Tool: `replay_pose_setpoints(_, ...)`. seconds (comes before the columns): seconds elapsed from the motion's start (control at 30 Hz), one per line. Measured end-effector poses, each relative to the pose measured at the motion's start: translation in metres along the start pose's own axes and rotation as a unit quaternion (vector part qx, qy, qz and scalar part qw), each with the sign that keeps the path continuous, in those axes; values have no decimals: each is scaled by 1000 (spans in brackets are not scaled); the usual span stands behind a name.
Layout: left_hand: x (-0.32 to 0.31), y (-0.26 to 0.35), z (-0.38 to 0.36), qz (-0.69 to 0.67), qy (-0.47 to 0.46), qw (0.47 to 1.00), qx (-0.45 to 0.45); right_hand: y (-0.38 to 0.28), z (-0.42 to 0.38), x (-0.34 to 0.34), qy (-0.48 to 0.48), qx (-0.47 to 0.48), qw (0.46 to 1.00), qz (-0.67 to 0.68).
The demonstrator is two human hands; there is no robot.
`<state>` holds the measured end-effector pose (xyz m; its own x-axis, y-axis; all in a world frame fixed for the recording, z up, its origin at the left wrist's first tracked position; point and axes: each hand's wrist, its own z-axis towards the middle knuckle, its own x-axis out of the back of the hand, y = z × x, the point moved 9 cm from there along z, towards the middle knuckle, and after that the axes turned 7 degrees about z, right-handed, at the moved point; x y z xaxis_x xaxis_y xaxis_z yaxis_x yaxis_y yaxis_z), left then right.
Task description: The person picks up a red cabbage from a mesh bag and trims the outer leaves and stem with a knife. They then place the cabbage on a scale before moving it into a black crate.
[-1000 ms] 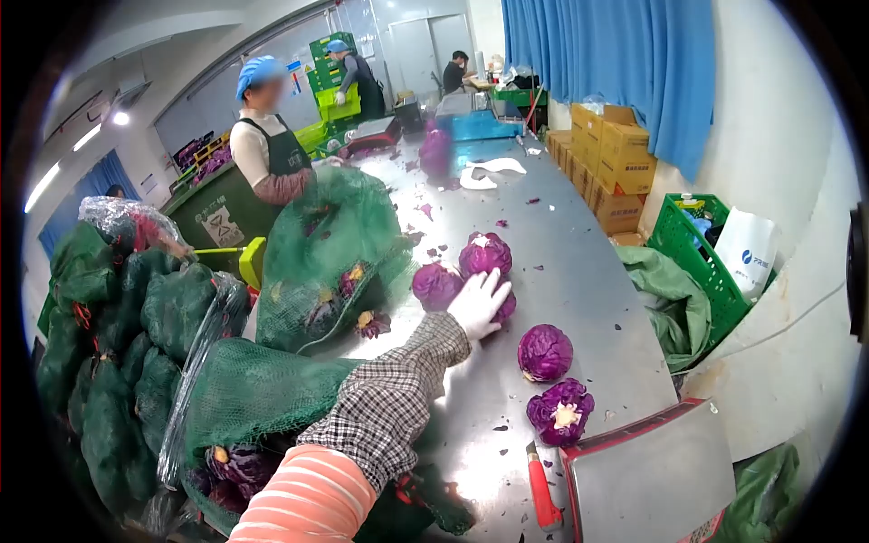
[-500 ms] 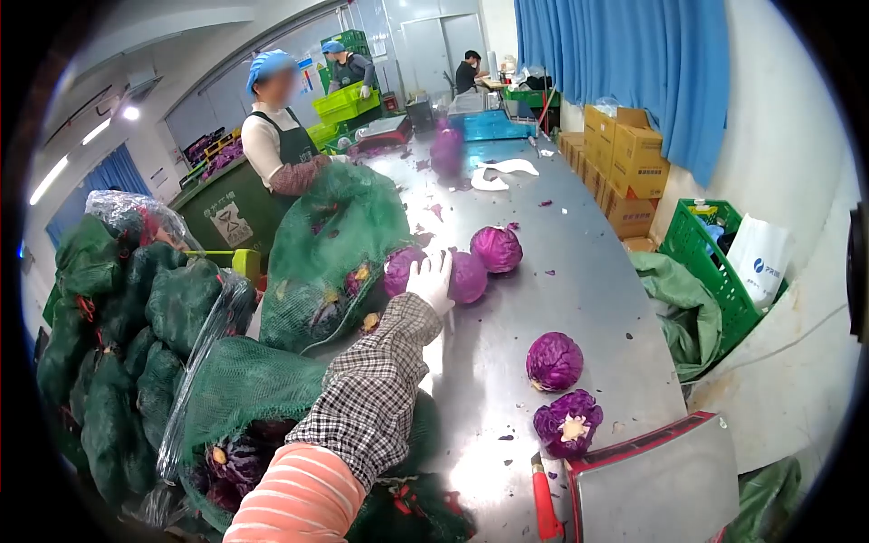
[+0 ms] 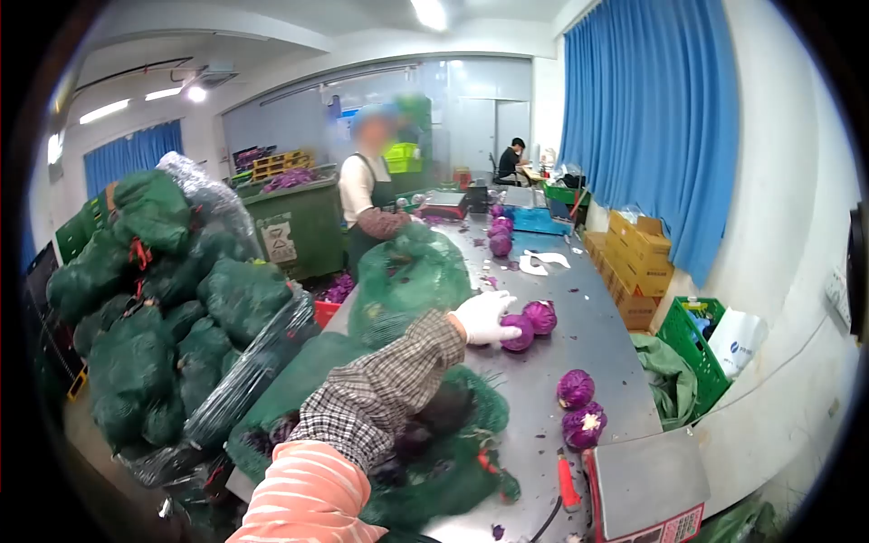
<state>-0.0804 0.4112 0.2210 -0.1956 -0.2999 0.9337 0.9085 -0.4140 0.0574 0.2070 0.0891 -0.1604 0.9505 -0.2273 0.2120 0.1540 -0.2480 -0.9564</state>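
My left hand (image 3: 482, 319), in a white glove, reaches over the metal table with its fingers stretched out and apart. It overlaps the left edge of a peeled red cabbage (image 3: 520, 334). Touching that one on its far right side is a second red cabbage (image 3: 540, 317). Just left of my hand lies a green mesh bag (image 3: 415, 276). Below my forearm, another mesh bag (image 3: 466, 403) holds dark cabbages. My right hand is out of view.
Two red cabbages (image 3: 576, 388) sit nearer on the right, beside a red-handled knife (image 3: 568, 484) and a scale (image 3: 654, 480). Full mesh sacks (image 3: 136, 362) are piled left. A co-worker (image 3: 369, 195) stands across the table by a green bin (image 3: 299, 226).
My view has swung left and up. My left hand has moved from above two cabbages to the left side of one. The cabbage formerly left of it is no longer visible.
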Motion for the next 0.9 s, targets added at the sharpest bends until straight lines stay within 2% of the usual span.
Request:
replay_pose_setpoints(0.03, 21, 8, -32, -19, -2, 999, -26, -13, -10, -7, -15, -140, 976, 167)
replay_pose_setpoints(0.07, 38, 13, -64, -42, -23, 998, -36, -16, -9, -10, -37, -152, 967, 202)
replay_pose_setpoints(0.1, 52, 7, -102, -16, 1, 999, -35, -12, -13, -16, -58, -171, 956, 232)
replay_pose_setpoints(0.17, 63, -15, -163, -78, -85, 993, 3, -62, -37, -31, -83, -10, 970, 227)
replay_pose_setpoints(0.2, 69, -35, -199, -83, -62, 993, 58, -90, -55, -38, -97, 65, 969, 218)
replay_pose_setpoints(0.27, 64, -80, -278, -89, -23, 984, 151, -131, -103, -62, -169, 92, 943, 273)
replay_pose_setpoints(0.3, 67, -100, -310, -85, 0, 980, 182, -143, -128, -79, -217, 48, 913, 342)
replay_pose_setpoints(0.33, 68, -111, -346, -105, 13, 968, 227, -118, -142, -99, -311, -5, 897, 314)
replay_pose_setpoints(0.37, 67, -117, -378, -119, 27, 960, 253, -104, -154, -116, -358, 14, 888, 287)
replay_pose_setpoints(0.4, 65, -118, -403, -137, 24, 950, 280, -106, -161, -128, -399, -9, 874, 278)
replay_pose_setpoints(0.43, 60, -117, -427, -156, 19, 939, 307, -109, -168, -139, -438, -34, 858, 268)
replay_pose_setpoints(0.5, 39, -102, -463, -167, 16, 939, 299, -128, -175, -154, -461, -42, 876, 135)
replay_pose_setpoints(0.57, 19, -69, -485, -146, -10, 956, 252, -171, -179, -173, -452, -39, 876, 167)
replay_pose_setpoints(0.6, 7, -55, -497, -128, -27, 962, 239, -189, -165, -180, -412, 69, 905, 78)
replay_pose_setpoints(0.63, -5, -40, -508, -111, -47, 967, 225, -226, -163, -189, -381, 94, 915, 94)
replay_pose_setpoints(0.67, -9, -23, -517, -92, -14, 978, 188, -242, -151, -203, -364, 154, 918, 32)
replay_pose_setpoints(0.7, -8, -10, -522, -72, 19, 986, 149, -258, -140, -217, -345, 251, 904, 29)
replay_pose_setpoints(0.73, -5, -7, -525, -65, 44, 985, 155, -251, -121, -230, -318, 255, 913, 8)
replay_pose_setpoints(0.77, 0, -2, -528, -57, 69, 983, 163, -249, -107, -245, -299, 328, 890, -107)
replay_pose_setpoints(0.83, 3, -2, -530, -63, 43, 979, 190, -237, -103, -255, -248, 506, 793, -233)
replay_pose_setpoints(0.9, 23, 18, -529, -100, 18, 984, 146, -232, -108, -240, -253, 436, 822, -265)
